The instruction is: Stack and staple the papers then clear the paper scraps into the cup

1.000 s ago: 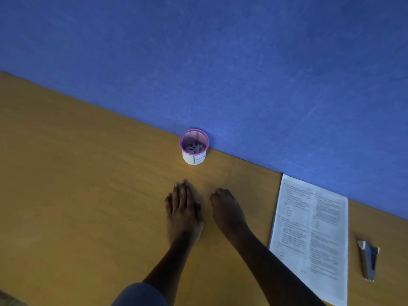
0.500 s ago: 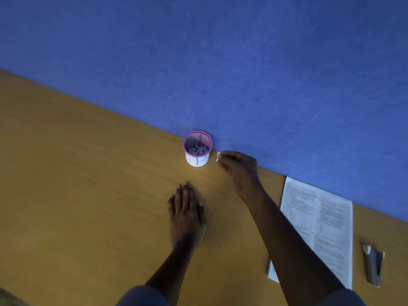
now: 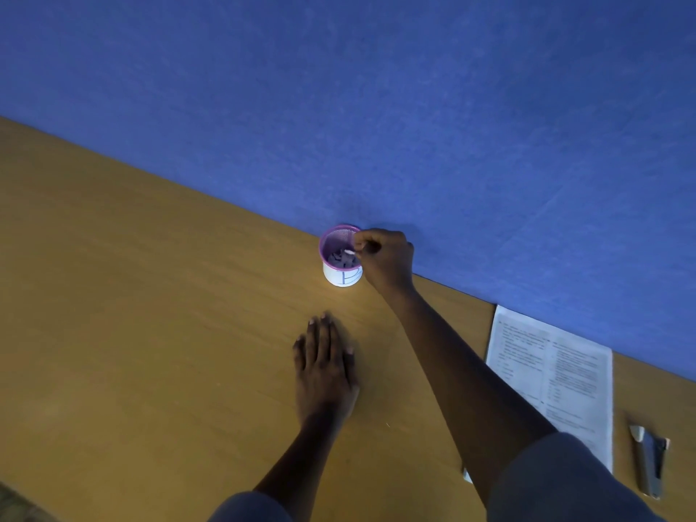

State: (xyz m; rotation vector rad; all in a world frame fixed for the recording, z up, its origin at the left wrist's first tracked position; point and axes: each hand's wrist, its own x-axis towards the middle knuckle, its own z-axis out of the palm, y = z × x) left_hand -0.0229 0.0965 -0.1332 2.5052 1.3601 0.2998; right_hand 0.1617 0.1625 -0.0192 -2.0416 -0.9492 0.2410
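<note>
A small cup (image 3: pixel 342 275) with a pink rim and white base stands on the wooden table (image 3: pixel 150 314) against the blue wall; several paper scraps lie inside it. My right hand (image 3: pixel 384 258) hovers at the cup's right rim, its fingertips pinching a small white paper scrap (image 3: pixel 349 252) over the opening. My left hand (image 3: pixel 324 363) rests flat on the table in front of the cup, fingers straight. The stack of printed papers (image 3: pixel 557 374) lies at the right, partly hidden by my right arm. A grey stapler (image 3: pixel 649 461) lies right of the papers.
The blue wall (image 3: pixel 376 107) rises directly behind the cup and the papers. Bare wooden table surface stretches to the left of my hands.
My right hand rose from the table beside the left hand, carried a white scrap toward the cup, and now holds it over the opening. My left hand stayed flat.
</note>
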